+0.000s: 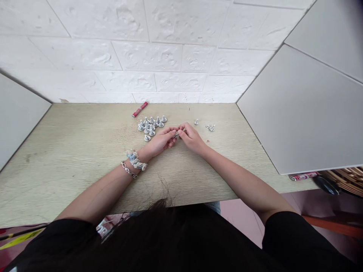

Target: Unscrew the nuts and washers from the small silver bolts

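As I watch from far away through the head camera, I see a white brick-patterned wall (167,56) behind a pale wooden desk (70,151). A grey panel (309,109) closes the right side. Over the middle of the desk, the left hand (160,142) and the right hand (193,139) are together, and the fingers of both are pinched on one small metal piece (176,135) between them. I cannot tell its full shape, because the fingers cover much of it.

Just beside the left hand, on its far side, a group of metal bolts (147,125) stands close, mostly with the threaded ends upward. Behind this group, a red tube (140,109) lies slantwise near the wall. On the left wrist I notice a pale scrunchie (135,158) and a chain bracelet (129,170). Beyond the right hand, two loose bolts (211,128) stand apart, and a tiny red scrap (208,141) lies nearer.
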Available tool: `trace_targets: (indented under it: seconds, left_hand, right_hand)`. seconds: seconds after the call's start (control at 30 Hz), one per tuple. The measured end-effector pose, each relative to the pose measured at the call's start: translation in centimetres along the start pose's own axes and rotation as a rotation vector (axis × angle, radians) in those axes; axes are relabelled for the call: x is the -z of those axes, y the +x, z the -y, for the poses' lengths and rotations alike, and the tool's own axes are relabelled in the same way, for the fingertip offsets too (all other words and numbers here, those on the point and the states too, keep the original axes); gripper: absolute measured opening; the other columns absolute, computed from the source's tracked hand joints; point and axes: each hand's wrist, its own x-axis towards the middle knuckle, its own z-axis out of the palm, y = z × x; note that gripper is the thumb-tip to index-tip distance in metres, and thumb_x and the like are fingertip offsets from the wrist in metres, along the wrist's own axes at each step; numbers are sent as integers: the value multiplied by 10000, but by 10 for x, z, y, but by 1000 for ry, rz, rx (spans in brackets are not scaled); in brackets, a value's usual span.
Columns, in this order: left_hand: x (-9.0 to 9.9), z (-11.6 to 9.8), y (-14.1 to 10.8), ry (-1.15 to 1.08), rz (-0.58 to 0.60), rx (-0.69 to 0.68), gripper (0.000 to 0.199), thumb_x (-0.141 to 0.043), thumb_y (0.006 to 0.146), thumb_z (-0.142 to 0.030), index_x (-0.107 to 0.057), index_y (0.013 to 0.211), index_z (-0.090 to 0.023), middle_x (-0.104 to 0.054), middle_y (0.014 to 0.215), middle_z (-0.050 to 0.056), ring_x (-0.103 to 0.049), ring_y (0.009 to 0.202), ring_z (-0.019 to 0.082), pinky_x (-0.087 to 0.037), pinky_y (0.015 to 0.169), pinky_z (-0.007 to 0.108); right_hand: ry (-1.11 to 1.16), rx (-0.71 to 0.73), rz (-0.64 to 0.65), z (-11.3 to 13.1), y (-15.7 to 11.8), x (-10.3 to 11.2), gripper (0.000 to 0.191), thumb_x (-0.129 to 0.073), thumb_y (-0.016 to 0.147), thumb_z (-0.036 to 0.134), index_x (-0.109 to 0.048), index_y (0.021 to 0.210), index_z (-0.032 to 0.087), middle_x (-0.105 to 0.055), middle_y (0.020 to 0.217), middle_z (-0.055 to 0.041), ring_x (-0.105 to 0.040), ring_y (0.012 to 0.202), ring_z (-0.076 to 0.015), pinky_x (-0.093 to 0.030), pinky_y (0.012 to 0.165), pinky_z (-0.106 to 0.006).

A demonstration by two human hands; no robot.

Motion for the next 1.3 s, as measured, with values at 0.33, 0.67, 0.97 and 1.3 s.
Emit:
trace_targets:
  seconds: [0.33, 0.67, 0.97, 1.3]
  left_hand:
    - [-1, -2, -2, 33, -20, 11, 143, -482, 878, -210, -513, 1005, -152, -484, 586, -37, -431, 473, 46, -333, 435, 141]
    - [1, 1, 1, 18, -10, -2, 156, -526, 857, -221, -549, 991, -145, -476, 596, -40, -418, 464, 36, -317, 431, 140]
    - [2, 2, 2, 67, 18, -20, 251, -556, 837, -260, -579, 1047, -125, -471, 640, -35, -413, 494, 30, -319, 461, 150]
    - [5, 6, 4, 268, 52, -76, 287, -522, 841, -324, -578, 1038, -123, -461, 621, -38, -421, 503, 45, -317, 461, 172]
  right_hand:
    - [-95, 51, -21, 2, 3, 2, 428, -297, 898, 501, -489, 669, 194, -536, 713, -37, -520, 788, -162, -399, 772, -311]
    - [-110, 62, 38, 2, 1, 1, 115, -410, 785, 224, -517, 787, 180, -543, 763, -13, -501, 719, -138, -389, 698, -284]
    - [-53, 34, 36, 5, -2, 1, 174, -407, 843, 339, -479, 891, 188, -570, 844, -6, -513, 723, -128, -387, 704, -277]
    - [-114, 20, 52, 3, -2, 2, 245, -394, 872, 407, -487, 803, 190, -581, 770, 3, -505, 731, -134, -362, 689, -269]
